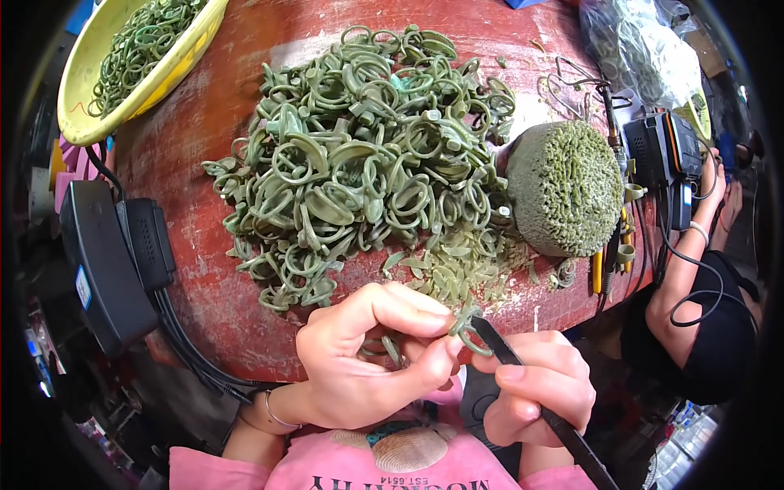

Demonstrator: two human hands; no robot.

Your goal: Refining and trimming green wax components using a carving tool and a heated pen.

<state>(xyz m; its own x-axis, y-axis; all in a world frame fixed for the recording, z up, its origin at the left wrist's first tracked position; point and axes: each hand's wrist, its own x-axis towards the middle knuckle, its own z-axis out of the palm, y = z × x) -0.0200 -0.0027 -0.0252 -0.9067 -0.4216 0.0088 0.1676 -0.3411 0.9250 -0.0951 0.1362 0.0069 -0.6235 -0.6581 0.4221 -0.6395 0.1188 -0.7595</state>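
Observation:
My left hand pinches a small green ring piece between thumb and fingers at the front edge of the work surface, with more green rings tucked in its fingers. My right hand grips a long dark flat tool, perhaps a file, whose tip lies against the pinched piece. Just beyond my hands are thin pale-green flakes and a large heap of green rings.
The worn red table carries a yellow basket of rings, a rough green cylindrical block, dark devices with cables, slim tools and a plastic bag. A co-worker's arm is at the right.

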